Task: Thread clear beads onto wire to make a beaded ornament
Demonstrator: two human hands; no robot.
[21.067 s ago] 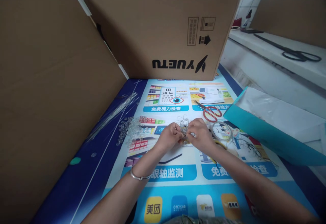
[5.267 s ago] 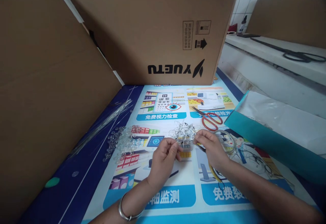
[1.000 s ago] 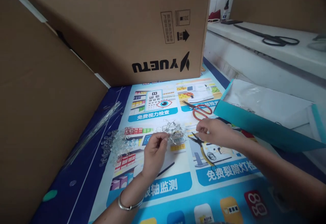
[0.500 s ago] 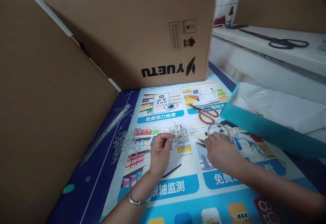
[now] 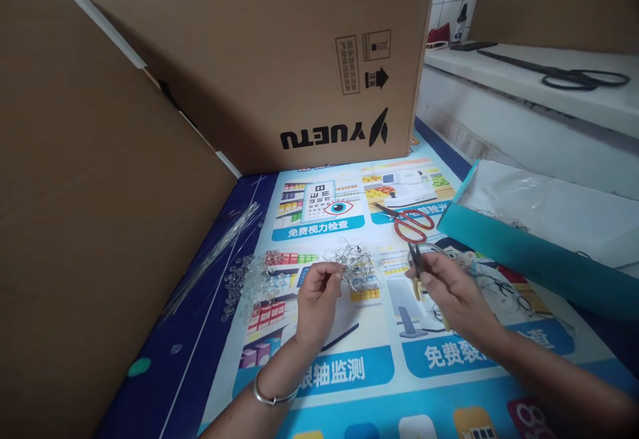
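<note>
My right hand (image 5: 456,299) grips a pair of pliers (image 5: 416,259) with dark jaws pointing up and away; a bit of yellow handle shows below the fingers. Thumb and fingers of my left hand (image 5: 318,302) are pinched together, and what lies between them is too small to make out. Just beyond the left fingertips sits a tangled heap of thin wire pieces (image 5: 358,266). Clear beads (image 5: 257,283) are spread to the left of that hand. Behind the pliers lies a ring-shaped coil, partly hidden by my right hand.
Red-handled scissors (image 5: 413,226) lie beyond the pliers. A teal box (image 5: 524,256) with white lining stands at the right. Long straight wires (image 5: 217,256) lie at the left, beside a cardboard wall (image 5: 124,226). Large black scissors (image 5: 574,78) rest on a white ledge.
My right hand has picked the pliers up from the mat and raised them, jaws now upward. My left hand stays pinched in nearly the same place. The view has shifted slightly.
</note>
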